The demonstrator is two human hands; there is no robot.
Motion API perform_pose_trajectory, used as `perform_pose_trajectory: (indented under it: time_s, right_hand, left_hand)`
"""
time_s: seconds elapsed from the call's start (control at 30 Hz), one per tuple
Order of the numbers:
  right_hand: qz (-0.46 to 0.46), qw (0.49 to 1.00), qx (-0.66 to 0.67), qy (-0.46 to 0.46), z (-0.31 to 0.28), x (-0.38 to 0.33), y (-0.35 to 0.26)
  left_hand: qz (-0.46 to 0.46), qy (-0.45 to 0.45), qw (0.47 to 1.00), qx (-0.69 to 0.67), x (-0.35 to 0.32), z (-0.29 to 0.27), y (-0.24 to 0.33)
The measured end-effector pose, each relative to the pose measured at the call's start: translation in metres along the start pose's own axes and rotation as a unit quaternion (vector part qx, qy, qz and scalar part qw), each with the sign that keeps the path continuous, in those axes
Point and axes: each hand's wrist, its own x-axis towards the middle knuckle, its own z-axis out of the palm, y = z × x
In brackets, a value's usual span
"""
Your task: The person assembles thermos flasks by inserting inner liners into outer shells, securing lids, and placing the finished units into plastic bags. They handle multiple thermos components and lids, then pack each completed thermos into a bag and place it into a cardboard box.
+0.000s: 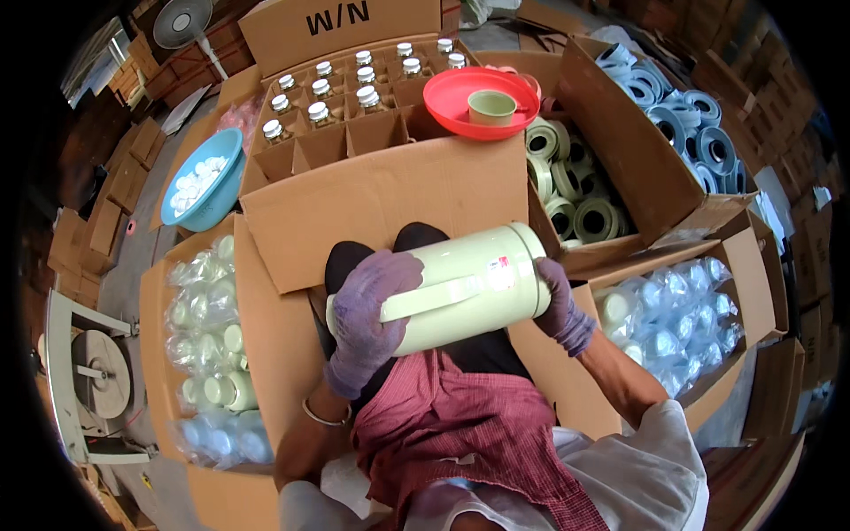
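Observation:
Across my lap lies a pale green thermos jug (469, 305) on its side, held in both gloved hands. My left hand (365, 305), in a purple-grey glove, wraps around the jug's left end beside its long handle (431, 297). At the rimmed right end, my right hand (561, 310) grips the jug, with part of the fingers hidden behind it. A small red and white sticker (501, 269) shows on the jug's side. Beyond it stands a divided carton (381, 190) holding several white-capped bottles (319, 112); a red dish (438, 93) with a green cup (492, 108) rests on its right corner.
At the left are a blue basin (232, 168) of white caps and a carton (157, 354) of bagged green and blue cups. At the right stand cartons of green rings (598, 219), blue jug parts (715, 149) and bagged blue cups (673, 323). A fan (183, 22) stands far left.

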Motion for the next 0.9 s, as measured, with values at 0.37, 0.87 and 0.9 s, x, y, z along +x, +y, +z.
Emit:
perform_pose_trajectory:
  time_s: [0.37, 0.87, 0.9]
  right_hand:
    - [-0.393, 0.648, -0.541, -0.364, 0.073, -0.005, -0.105]
    - [-0.365, 0.717, -0.538, -0.251, 0.031, -0.002, -0.079]
    - [-0.394, 0.611, -0.601, -0.333, 0.054, -0.004, -0.105]
  left_hand:
    - [-0.271, -0.141, 0.937, -0.169, -0.047, 0.001, -0.04]
    - [-0.199, -0.152, 0.966, -0.07, -0.035, -0.021, -0.033]
    - [-0.058, -0.205, 0.976, 0.053, -0.036, -0.025, -0.035]
